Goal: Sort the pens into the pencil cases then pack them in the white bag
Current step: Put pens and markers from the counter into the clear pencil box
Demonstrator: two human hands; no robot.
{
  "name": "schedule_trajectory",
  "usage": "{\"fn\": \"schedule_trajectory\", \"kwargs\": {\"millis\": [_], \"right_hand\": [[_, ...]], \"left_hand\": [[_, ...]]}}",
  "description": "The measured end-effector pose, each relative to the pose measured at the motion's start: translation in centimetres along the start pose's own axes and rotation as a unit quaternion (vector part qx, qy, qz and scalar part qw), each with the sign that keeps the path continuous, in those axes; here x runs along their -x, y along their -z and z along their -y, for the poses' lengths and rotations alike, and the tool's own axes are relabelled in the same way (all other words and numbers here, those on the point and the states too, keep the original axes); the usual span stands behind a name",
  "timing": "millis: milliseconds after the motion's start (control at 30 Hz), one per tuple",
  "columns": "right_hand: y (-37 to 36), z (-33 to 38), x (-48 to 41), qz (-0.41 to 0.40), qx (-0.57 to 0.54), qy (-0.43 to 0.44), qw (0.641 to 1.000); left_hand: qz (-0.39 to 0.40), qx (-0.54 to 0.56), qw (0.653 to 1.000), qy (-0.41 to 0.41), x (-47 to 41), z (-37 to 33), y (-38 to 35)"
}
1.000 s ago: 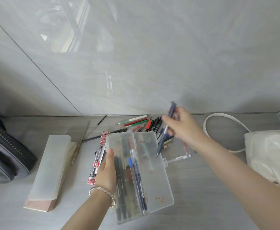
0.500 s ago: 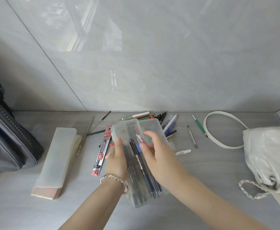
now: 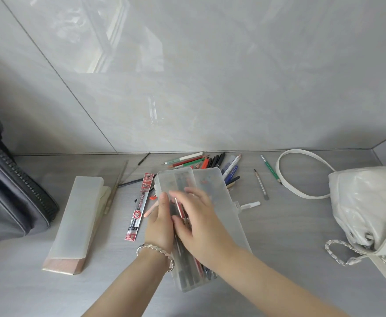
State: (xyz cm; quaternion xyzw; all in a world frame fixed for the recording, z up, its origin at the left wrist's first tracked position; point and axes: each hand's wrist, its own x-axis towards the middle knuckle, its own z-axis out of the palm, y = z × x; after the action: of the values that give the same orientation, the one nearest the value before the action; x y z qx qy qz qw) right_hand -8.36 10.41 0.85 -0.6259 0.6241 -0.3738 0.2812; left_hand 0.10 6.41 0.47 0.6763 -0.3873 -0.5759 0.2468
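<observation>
Now the right hand (image 3: pixel 198 219) lies across the open tray of the clear pencil case (image 3: pixel 182 286). Its fingers are extended and spread, pressing on the pens (image 3: pixel 198 268) stored inside, and the thumb rests against a red pen (image 3: pixel 177 205). One second ago this hand was raised above the loose pens (image 3: pixel 210 161) by the wall, pinching a blue pen; that pen is no longer between its fingers. The left hand (image 3: pixel 158 225) keeps its grip on the left side of the case, thumb on top and fingers beneath. The case lid (image 3: pixel 224 193) lies open to the right on the counter (image 3: pixel 279 236). The frosted pencil case (image 3: pixel 77 220) lies closed, well to the left, where it was before. The white bag (image 3: pixel 365 202) sits at the right end of the counter, apart from both cases.
</observation>
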Motion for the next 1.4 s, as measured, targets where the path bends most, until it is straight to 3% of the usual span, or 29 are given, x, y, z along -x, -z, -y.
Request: {"fn": "schedule_trajectory", "kwargs": {"millis": [200,333,367,433,500,533,667,833,1000,1200,1400], "right_hand": [[-0.5,-2.2,0.1,0.014,0.256,0.098,0.962],[0.8,-2.1,-0.2,-0.008,0.123,0.105,0.987],[1.6,-2.4,-0.5,-0.057,0.092,0.067,0.992],[3.8,-3.8,-1.2,-0.133,0.057,-0.088,0.986],[5.5,-6.2,-1.6,-0.07,0.104,-0.288,0.949],[5.9,-7.8,-1.5,-0.02,0.147,-0.348,0.926],[4.5,-11.9,-0.5,0.066,0.209,-0.411,0.885],[3.4,-12.4,-0.3,-0.035,0.172,-0.432,0.885],[3.4,-11.9,-0.7,-0.107,-0.021,-0.448,0.887],[2.6,-8.8,-3.3,-0.008,0.03,-0.255,0.966],[-0.9,-9.0,-7.3,0.053,0.212,-0.265,0.939]], "left_hand": [[0.023,0.036,0.999,-0.019,0.2,0.5,0.2],[0.006,0.042,0.999,-0.006,-0.2,0.8,0.8],[-0.009,0.035,0.999,0.002,-0.4,0.9,1.1],[-0.043,0.005,0.999,0.026,-0.8,0.9,2.0],[-0.05,0.013,0.998,0.038,-1.3,1.0,2.9],[-0.05,0.014,0.998,0.044,-1.4,0.9,3.2],[-0.072,0.016,0.996,0.051,-1.8,0.8,4.1],[-0.082,0.012,0.995,0.047,-2.1,0.9,4.5],[-0.082,0.022,0.993,0.079,-2.4,1.4,5.1],[-0.091,0.024,0.992,0.082,-3.2,2.0,6.4],[-0.079,0.048,0.993,0.075,-2.8,1.5,6.8]]}}
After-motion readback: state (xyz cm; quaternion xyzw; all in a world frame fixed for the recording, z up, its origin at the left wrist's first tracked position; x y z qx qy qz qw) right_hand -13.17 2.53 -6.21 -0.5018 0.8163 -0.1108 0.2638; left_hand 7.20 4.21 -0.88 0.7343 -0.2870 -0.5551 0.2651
